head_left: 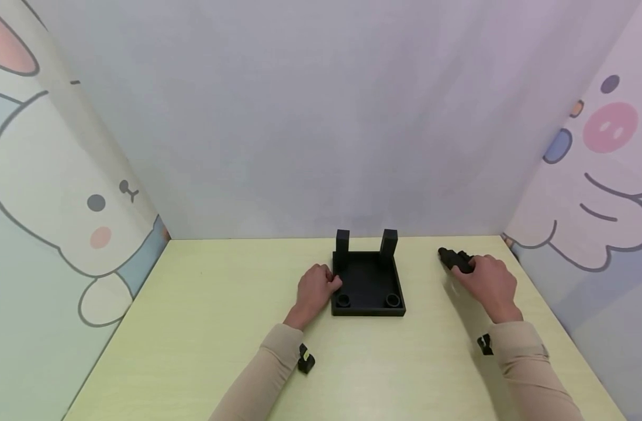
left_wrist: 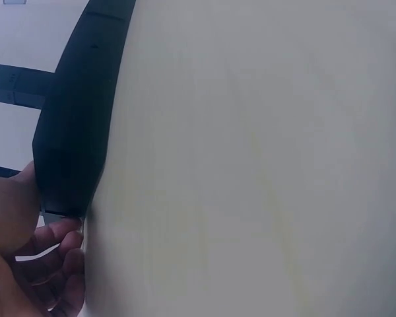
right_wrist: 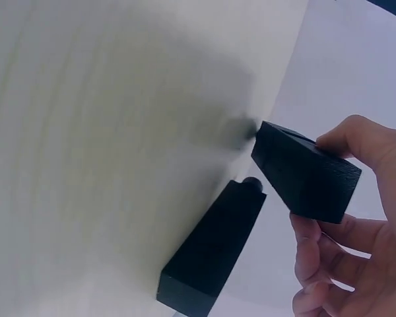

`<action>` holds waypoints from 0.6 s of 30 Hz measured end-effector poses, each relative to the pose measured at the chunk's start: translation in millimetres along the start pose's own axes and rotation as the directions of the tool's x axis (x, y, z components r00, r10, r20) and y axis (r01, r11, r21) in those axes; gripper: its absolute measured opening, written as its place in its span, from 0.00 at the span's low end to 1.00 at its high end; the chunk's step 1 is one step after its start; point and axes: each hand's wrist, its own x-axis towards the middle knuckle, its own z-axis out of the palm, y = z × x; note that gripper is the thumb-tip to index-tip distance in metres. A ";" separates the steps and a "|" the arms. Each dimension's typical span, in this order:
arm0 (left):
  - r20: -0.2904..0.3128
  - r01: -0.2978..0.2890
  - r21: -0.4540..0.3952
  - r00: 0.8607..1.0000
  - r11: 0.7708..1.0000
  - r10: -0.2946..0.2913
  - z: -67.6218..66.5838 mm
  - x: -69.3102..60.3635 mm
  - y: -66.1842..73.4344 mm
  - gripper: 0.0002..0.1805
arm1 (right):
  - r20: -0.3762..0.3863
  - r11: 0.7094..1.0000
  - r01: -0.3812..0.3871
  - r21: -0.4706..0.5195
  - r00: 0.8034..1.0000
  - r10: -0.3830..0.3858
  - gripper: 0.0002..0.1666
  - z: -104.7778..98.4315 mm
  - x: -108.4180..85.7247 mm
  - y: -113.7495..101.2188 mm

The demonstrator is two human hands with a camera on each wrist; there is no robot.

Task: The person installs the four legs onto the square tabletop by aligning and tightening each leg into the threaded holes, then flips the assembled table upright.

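Presently, we are listing two round sockets at five and seven o'clock in a black tray; one left hand at its nine o'clock, thumb and curled fingers pinching the edge; one right hand at three o'clock, fingertips pinching a tapered block; a second block, just beside; two upright posts at the tray's eleven and one. We are flagging possible faults: the held block knocking its neighbour through crowding, or twisting free through shallow fingertip contact.

Pale yellow tabletop; plain whitish backdrop; cartoon animals on both side walls.
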 end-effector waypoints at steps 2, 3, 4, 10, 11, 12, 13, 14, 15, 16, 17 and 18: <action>-0.003 -0.004 0.002 1.000 1.000 0.004 -0.4 0.1 0.2 0.14 | -0.033 1.000 0.012 0.004 0.999 -0.012 0.29 -1.5 0.8 -2.4; -0.003 -0.006 0.005 1.000 1.000 0.006 -0.7 0.2 0.4 0.14 | -0.041 1.000 0.017 0.006 0.999 -0.017 0.30 -2.6 0.9 -4.0; -0.003 -0.006 0.005 1.000 1.000 0.006 -1.0 0.1 0.6 0.14 | -0.045 1.000 0.019 0.010 0.999 -0.019 0.30 -3.9 0.5 -5.6; 0.001 0.000 0.000 1.000 1.000 0.000 -2.0 -1.0 1.7 0.11 | -0.051 0.999 0.048 0.022 0.998 -0.047 0.33 -9.2 0.0 -14.8; 0.003 0.001 0.001 1.000 1.000 -0.001 -2.0 -1.0 1.7 0.10 | -0.051 0.998 0.053 0.024 0.997 -0.051 0.33 -10.1 0.1 -16.4; 0.005 0.000 0.002 1.000 1.000 0.000 -1.7 -1.0 1.6 0.10 | -0.050 0.998 0.054 0.028 0.997 -0.052 0.33 -11.0 0.2 -18.2; 0.006 0.001 0.001 1.000 1.000 -0.001 -1.4 -0.9 1.5 0.10 | -0.051 0.998 0.055 0.031 0.997 -0.053 0.33 -11.9 0.3 -20.1; 0.006 0.001 0.000 1.000 1.000 -0.001 -0.9 -0.7 1.3 0.10 | -0.051 0.998 0.058 0.034 0.997 -0.057 0.33 -12.7 0.5 -22.0; 0.005 0.003 0.003 1.000 1.000 -0.003 -0.6 -0.4 1.3 0.10 | -0.050 0.997 0.062 0.038 0.997 -0.060 0.33 -13.5 0.7 -24.0; 0.006 0.005 0.007 1.000 1.000 -0.005 -0.1 -0.1 1.1 0.10 | -0.049 0.997 0.065 0.040 0.997 -0.063 0.33 -14.5 0.8 -26.2; 0.005 0.007 0.009 1.000 1.000 -0.007 0.2 0.3 1.2 0.10 | -0.049 0.997 0.069 0.043 0.997 -0.066 0.33 -15.5 0.9 -28.7; 0.004 0.008 0.013 1.000 1.000 -0.008 0.5 0.7 1.2 0.10 | -0.048 0.996 0.073 0.044 0.996 -0.071 0.33 -16.6 1.1 -31.4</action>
